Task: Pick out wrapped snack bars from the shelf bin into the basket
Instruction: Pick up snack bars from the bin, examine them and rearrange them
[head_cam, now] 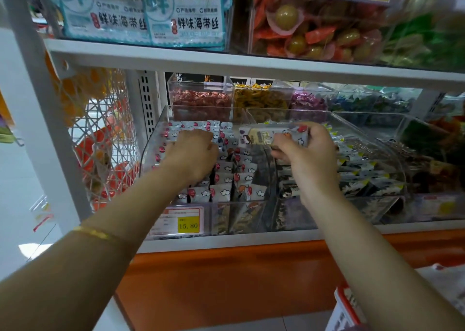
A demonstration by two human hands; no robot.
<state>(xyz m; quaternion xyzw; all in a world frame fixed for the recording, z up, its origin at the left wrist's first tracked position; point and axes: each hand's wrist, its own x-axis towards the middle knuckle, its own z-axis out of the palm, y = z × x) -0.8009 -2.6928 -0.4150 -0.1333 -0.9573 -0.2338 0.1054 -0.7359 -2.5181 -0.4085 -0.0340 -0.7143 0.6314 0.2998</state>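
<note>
Likely partway through, with a few wrapped snack bars pinched in the right hand above the shelf bin at frame centre, the left hand curled into the pile (grip impossible to tell), and delivery to the basket at lower right yet to come.

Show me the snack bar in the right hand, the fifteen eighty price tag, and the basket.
snack bar [256, 136], head view, on the uncovered left half of its wrapper.
price tag [188, 225], head view, on its yellow patch.
basket [346, 305], head view, on its red rim.
</note>
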